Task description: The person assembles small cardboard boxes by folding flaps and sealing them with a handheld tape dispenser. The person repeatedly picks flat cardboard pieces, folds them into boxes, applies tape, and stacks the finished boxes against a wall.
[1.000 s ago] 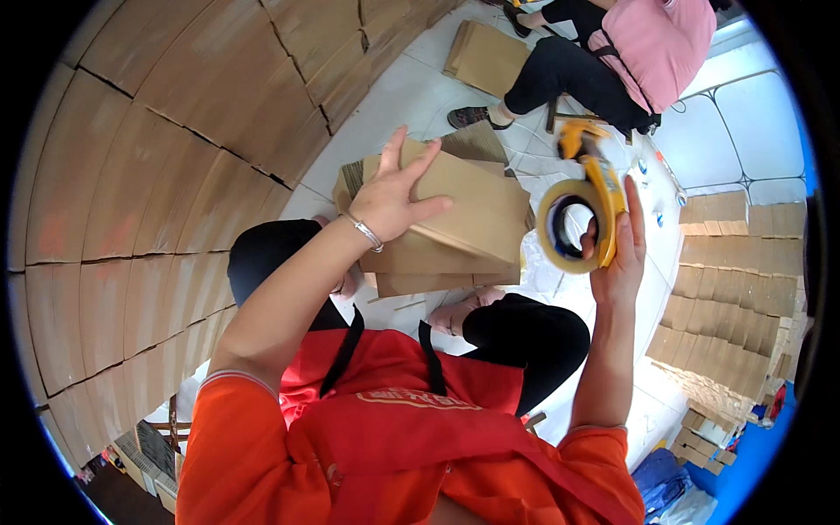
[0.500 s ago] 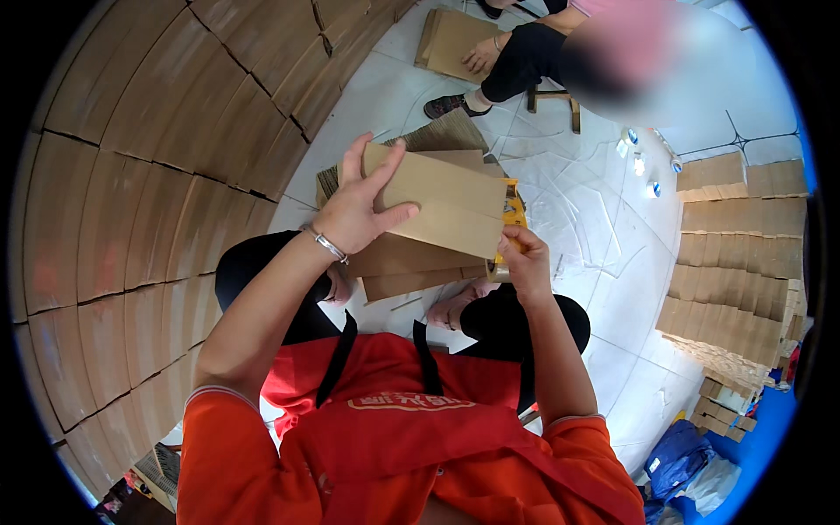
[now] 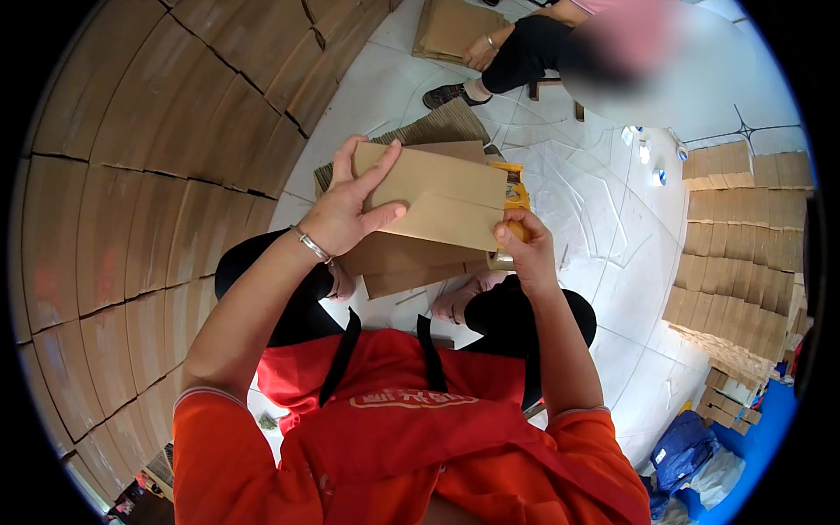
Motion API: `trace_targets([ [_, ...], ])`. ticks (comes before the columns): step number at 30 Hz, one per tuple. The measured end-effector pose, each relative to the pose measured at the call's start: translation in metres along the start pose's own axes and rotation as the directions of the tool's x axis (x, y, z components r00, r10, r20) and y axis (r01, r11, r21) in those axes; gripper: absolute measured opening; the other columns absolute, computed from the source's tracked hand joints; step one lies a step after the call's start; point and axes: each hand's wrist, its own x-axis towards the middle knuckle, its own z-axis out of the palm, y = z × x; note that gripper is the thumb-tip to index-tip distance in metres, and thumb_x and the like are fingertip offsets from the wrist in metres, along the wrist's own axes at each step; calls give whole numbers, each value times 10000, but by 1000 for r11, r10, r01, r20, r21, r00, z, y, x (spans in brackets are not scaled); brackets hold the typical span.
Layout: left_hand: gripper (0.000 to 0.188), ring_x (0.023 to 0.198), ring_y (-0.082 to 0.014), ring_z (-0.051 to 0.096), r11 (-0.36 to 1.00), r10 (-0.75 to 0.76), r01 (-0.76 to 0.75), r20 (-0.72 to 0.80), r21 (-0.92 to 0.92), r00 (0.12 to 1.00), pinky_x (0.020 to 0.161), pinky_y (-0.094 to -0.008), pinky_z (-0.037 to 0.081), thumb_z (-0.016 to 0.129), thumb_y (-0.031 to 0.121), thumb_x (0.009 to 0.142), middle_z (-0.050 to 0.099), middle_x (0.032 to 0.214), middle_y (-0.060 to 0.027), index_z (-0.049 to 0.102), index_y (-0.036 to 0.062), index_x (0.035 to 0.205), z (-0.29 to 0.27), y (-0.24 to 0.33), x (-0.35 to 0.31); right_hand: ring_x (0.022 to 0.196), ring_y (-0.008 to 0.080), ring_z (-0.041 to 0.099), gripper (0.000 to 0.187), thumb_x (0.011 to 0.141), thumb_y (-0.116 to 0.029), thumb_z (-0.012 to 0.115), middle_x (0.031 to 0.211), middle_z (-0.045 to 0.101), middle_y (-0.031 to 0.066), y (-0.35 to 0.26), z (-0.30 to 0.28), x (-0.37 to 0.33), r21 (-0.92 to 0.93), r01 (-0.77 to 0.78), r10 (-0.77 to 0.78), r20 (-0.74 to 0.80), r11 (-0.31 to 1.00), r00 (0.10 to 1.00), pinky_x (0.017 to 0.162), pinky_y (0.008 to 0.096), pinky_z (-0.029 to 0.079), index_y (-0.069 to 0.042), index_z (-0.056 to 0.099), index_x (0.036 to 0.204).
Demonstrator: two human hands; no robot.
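Note:
A closed brown cardboard box is held up in front of me, over my knees. My left hand grips its left end, fingers over the far edge and thumb lying on the upper face. At the box's right end, my right hand is closed around a yellow tape dispenser, its thumb close to the box's near right corner. A tape roll shows below that corner. The box hides part of the dispenser. Flat cardboard pieces lie under the box.
Brown cartons are stacked like a wall on my left. At the right stand rows of cardboard bundles, with a blue bag nearer me. Tape rolls and clear strips lie on the floor. Another person's hand touches flat cardboard.
The box has shifted slightly left, with its right end raised a little. My right hand and the dispenser have risen slightly with it. Both hands keep their hold.

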Motion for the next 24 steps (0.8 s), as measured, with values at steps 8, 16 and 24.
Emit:
trace_targets([
  [8,772,1365,-399,269,999,39,-39,9,-31,999,1130,-390,311,765,300,832,164,1480,-235,392,202,1501,-3,2,-1,893,89,565,358,812,-234,813,986,622,2,5,-3,8,-17,-11,12,28,1000,1000,808,231,455,-36,642,1056],
  [16,783,1363,-394,243,998,31,-28,-46,49,998,1138,-421,255,778,359,808,229,1461,-247,422,226,1492,1,-4,-1,1021,180,648,526,911,-111,652,1161,642,150,-107,-12,-5,-208,375,-405,-129,903,905,862,303,540,-5,466,1392],
  [24,737,1384,-463,230,955,90,-76,-35,288,995,1144,-470,271,756,394,790,184,1509,-290,465,258,1453,-5,-8,-7,922,128,638,683,746,-279,819,1091,670,108,-142,13,33,-222,151,-10,534,963,845,795,252,520,65,578,1284],
])
